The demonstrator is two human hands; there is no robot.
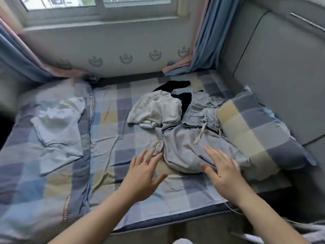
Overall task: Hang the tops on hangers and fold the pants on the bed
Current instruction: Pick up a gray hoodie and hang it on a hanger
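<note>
My left hand (144,173) is released, fingers straight and spread, a ring (145,160) on one of them, held over the checked sheet of the bed (109,134) just beside the grey pants (186,148). My right hand (223,171) is released too, palm down, fingers fanned over the near end of those pants; I cannot tell whether it touches the cloth. The pants lie crumpled in the middle of the bed, their drawstring (199,136) trailing across them. Behind them sits a bunched off-white top (158,108), with a black garment (182,98) partly under it. A checked pillow (255,131) lies to the right, touching the pants. On the folded quilt (26,173) to the left lies a pale top (58,131).
</note>
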